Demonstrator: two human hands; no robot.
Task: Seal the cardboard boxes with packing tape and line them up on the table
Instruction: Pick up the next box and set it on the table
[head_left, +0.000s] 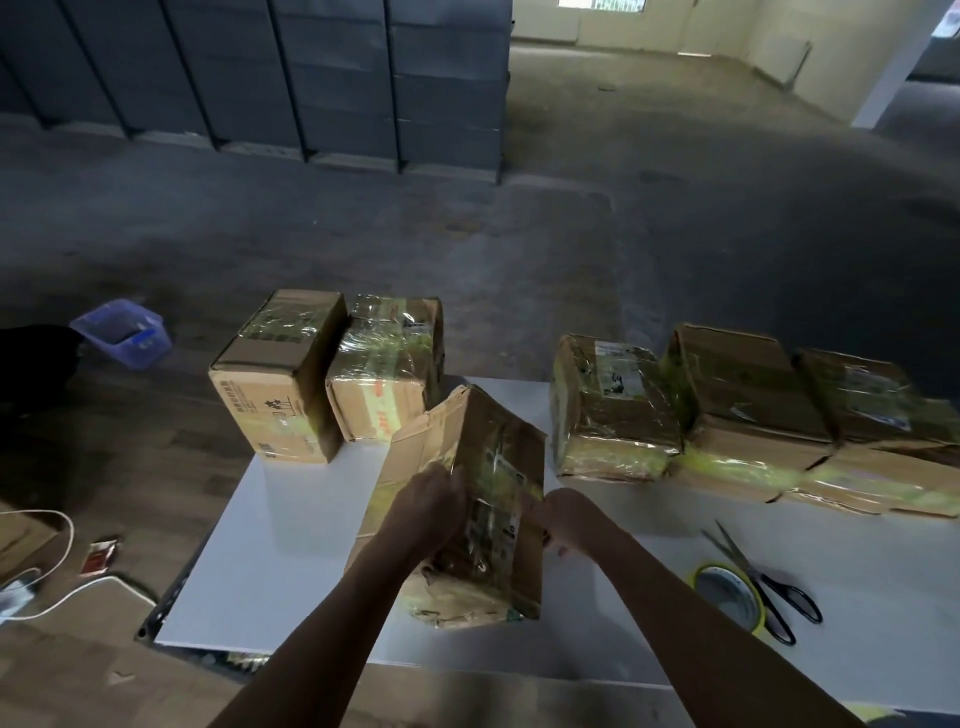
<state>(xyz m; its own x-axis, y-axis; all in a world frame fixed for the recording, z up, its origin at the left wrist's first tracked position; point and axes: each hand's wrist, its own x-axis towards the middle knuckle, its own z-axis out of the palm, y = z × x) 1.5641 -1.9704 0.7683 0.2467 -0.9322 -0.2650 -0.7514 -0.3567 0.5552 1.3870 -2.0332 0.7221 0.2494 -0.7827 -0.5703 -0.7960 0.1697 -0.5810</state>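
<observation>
Crumpled box tilted on the white table, braced between both hands, probably to expose a seam. Left hand grips its left face; right hand at right edge, grip blurred, cannot tell. Tape roll lies nearby

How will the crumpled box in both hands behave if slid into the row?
Probably soft: the held box has crushed corners, so walls may give under a tight grip. Its glossy tape wrap likely slides easily on the smooth table. Tilted between left hand and right hand, it may tip if released.
</observation>
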